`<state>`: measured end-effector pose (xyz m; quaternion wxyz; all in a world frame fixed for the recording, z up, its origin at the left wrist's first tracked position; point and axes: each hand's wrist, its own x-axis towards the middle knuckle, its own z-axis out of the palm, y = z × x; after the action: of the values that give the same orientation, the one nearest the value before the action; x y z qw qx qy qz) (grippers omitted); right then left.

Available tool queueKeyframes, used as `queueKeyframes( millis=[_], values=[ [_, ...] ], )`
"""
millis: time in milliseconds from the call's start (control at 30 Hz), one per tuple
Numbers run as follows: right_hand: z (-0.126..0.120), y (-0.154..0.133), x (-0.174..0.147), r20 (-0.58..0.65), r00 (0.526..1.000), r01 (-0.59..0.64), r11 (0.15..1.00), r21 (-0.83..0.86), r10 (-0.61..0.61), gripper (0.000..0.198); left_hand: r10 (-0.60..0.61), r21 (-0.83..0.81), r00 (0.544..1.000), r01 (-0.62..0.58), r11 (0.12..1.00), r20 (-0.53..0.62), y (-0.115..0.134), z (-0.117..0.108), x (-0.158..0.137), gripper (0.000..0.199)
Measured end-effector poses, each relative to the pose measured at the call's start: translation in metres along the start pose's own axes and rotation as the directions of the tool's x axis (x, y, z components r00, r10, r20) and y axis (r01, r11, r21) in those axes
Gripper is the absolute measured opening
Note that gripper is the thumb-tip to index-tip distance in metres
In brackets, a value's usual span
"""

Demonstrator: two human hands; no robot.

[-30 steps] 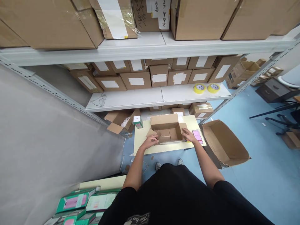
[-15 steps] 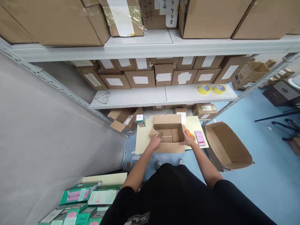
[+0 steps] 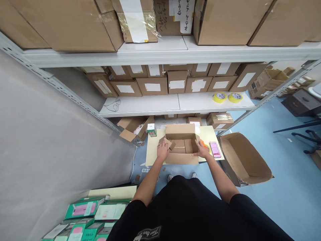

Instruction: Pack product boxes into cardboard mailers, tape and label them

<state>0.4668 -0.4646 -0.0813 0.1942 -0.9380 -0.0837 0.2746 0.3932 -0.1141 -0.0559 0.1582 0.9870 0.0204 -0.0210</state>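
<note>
An open cardboard box (image 3: 182, 158) lies in front of me on a pale yellow board (image 3: 153, 150), its long flaps folded outward and its inside bare. At its left end my left hand (image 3: 163, 150) is closed on the short flap, fingers over the cardboard. My right hand (image 3: 201, 150) grips the right end wall, thumb toward the near edge. Just beyond that hand sit an orange tape dispenser (image 3: 203, 144), partly hidden, and a pink-screened phone (image 3: 215, 149). A small green and white box (image 3: 151, 130) stands at the board's back left.
A large open carton (image 3: 247, 160) stands right of the board, and another open carton (image 3: 132, 129) at left. Shelves ahead hold labelled boxes (image 3: 152, 87) and two yellow tape rolls (image 3: 220, 97). Green packages (image 3: 84, 209) are stacked at lower left beside the grey wall (image 3: 62, 144).
My left hand has shifted slightly up and left along the box's short flap, its fingers now reaching farther over it. The right hand keeps its place on the box.
</note>
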Motion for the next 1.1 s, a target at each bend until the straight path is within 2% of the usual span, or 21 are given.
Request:
queueKeyframes(
  millis=[100,200,300,367,433,533,600,667,733,867,933,1000,1100],
  values=[
    [0.001,0.001,0.001,-0.005,1.0,-0.012,1.0,-0.022,0.012,0.131,-0.179,-0.123,0.982,0.171,0.978,-0.062,-0.002,0.008,0.001,0.048],
    [0.004,0.004,0.002,-0.007,1.0,-0.022,0.999,-0.034,0.021,0.133,-0.344,-0.297,0.933,0.3,0.907,-0.109,-0.01,0.016,-0.004,0.068],
    [0.006,0.005,0.003,-0.012,1.0,-0.026,0.999,-0.035,0.026,0.135,-0.459,-0.417,0.883,0.38,0.826,-0.103,-0.018,0.023,-0.013,0.071],
    [0.006,0.005,0.003,-0.017,0.999,-0.031,0.999,-0.04,0.03,0.136,-0.479,-0.418,0.872,0.399,0.816,-0.1,-0.021,0.027,-0.017,0.066],
    [0.005,0.004,0.003,-0.023,0.999,-0.035,0.998,-0.048,0.034,0.135,-0.437,-0.368,0.89,0.366,0.855,-0.13,-0.022,0.028,-0.02,0.058],
    [0.004,0.002,0.001,-0.028,0.999,-0.04,0.998,-0.058,0.038,0.132,-0.216,-0.27,0.967,0.173,0.947,-0.137,-0.021,0.027,-0.021,0.044],
    [0.002,0.0,0.0,-0.027,0.999,-0.041,0.997,-0.063,0.04,0.131,-0.024,-0.233,0.999,0.014,0.972,-0.041,-0.02,0.026,-0.021,0.041],
    [0.001,-0.002,-0.001,-0.029,0.999,-0.044,0.997,-0.066,0.042,0.132,0.09,-0.223,0.993,-0.072,0.972,0.075,-0.02,0.027,-0.022,0.047],
    [0.0,-0.005,-0.002,-0.041,0.998,-0.045,0.997,-0.069,0.042,0.133,0.116,-0.229,0.985,-0.086,0.97,0.124,-0.019,0.032,-0.023,0.048],
    [-0.001,-0.011,-0.007,-0.09,0.996,-0.025,0.997,-0.075,0.018,0.13,0.092,-0.298,0.993,-0.066,0.952,0.076,-0.014,0.047,-0.026,0.018],
    [-0.002,-0.015,-0.011,-0.136,0.991,-0.023,0.997,-0.075,0.013,0.118,0.076,-0.321,0.996,-0.059,0.945,0.041,-0.01,0.053,-0.027,0.009],
    [-0.005,-0.02,-0.014,-0.199,0.98,-0.021,0.998,-0.063,0.008,0.103,0.079,-0.331,0.997,-0.078,0.94,-0.009,-0.005,0.055,-0.029,0.011],
    [-0.013,-0.027,-0.014,-0.297,0.953,0.046,0.998,-0.049,-0.058,0.085,0.079,-0.331,0.993,-0.104,0.938,-0.088,0.004,0.052,-0.038,0.014]
  ],
)
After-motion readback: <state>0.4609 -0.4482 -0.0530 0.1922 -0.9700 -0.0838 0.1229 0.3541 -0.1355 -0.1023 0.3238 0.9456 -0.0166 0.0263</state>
